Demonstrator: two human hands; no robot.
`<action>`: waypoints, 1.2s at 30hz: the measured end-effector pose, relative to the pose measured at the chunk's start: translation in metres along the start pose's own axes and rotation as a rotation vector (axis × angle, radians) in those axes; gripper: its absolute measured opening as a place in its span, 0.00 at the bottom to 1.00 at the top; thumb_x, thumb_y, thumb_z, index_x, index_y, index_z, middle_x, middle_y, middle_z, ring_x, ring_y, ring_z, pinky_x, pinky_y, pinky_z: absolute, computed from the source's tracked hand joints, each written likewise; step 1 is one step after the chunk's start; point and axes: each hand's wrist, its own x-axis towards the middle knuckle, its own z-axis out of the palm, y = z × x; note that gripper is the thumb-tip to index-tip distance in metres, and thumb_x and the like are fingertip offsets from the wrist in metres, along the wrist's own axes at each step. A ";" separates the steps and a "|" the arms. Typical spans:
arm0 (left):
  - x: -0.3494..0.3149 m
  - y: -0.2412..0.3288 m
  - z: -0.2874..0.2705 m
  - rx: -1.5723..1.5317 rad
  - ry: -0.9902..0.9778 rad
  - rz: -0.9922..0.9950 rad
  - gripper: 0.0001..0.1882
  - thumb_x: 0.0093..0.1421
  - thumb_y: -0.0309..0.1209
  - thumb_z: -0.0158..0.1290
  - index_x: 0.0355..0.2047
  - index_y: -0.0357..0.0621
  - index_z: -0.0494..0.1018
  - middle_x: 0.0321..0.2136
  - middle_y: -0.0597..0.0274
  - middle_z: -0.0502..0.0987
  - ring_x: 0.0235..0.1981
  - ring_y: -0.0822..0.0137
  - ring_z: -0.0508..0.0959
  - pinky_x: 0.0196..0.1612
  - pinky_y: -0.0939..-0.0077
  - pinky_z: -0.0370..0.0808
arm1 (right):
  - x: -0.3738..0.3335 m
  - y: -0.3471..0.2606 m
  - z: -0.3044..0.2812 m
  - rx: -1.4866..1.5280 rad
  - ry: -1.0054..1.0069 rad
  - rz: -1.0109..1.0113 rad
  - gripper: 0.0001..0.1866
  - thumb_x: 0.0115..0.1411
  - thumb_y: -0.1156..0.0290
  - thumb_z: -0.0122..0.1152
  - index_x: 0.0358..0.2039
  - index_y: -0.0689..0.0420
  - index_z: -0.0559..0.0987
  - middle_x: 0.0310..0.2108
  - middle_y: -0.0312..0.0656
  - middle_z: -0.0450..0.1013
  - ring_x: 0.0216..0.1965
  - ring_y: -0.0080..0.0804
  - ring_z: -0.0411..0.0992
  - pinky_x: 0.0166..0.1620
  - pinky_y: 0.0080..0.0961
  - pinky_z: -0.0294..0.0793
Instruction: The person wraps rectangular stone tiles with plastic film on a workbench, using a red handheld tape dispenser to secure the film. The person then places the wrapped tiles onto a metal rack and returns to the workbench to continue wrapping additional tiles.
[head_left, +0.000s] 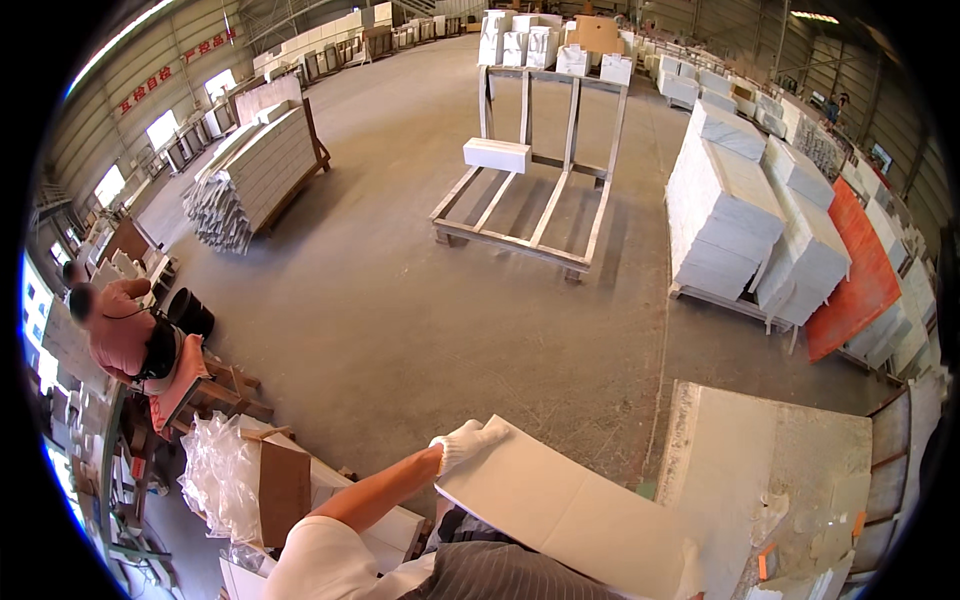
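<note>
A long, flat white panel slants across in front of my body, with a faint line across its middle. My left hand, in a white knit glove, is closed over the panel's far left end. At the near right end, beside the worktable, my right hand is on the panel's edge, also in a pale glove. Its fingers show only in part. The panel's underside is hidden.
Ahead stands a wooden frame rack bearing one white wrapped block. Stacked stone blocks and an orange-red sheet are to the right. At left are stacked slabs, a seated person, and a box with plastic wrap.
</note>
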 end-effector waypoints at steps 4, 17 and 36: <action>0.004 0.010 -0.032 -0.173 0.189 -0.017 0.35 0.63 0.56 0.50 0.54 0.35 0.68 0.45 0.52 0.76 0.45 0.64 0.77 0.45 0.65 0.76 | 0.050 -0.045 0.043 -0.037 -0.072 -0.007 0.27 0.64 0.53 0.54 0.56 0.60 0.72 0.48 0.50 0.75 0.49 0.44 0.75 0.49 0.43 0.78; 0.122 0.089 -0.165 -0.461 0.316 -0.014 0.39 0.61 0.58 0.52 0.54 0.31 0.64 0.41 0.53 0.76 0.37 0.66 0.78 0.42 0.66 0.77 | 0.219 -0.249 0.265 -0.408 -0.203 -0.157 0.27 0.62 0.56 0.60 0.53 0.65 0.73 0.45 0.44 0.76 0.43 0.34 0.75 0.45 0.34 0.77; 0.233 0.179 -0.473 -0.541 0.536 -0.149 0.39 0.61 0.59 0.48 0.56 0.34 0.68 0.46 0.53 0.77 0.43 0.66 0.77 0.46 0.66 0.75 | 0.367 -0.375 0.705 -0.845 -0.404 -0.108 0.37 0.64 0.44 0.53 0.60 0.65 0.69 0.53 0.43 0.73 0.52 0.33 0.72 0.54 0.31 0.74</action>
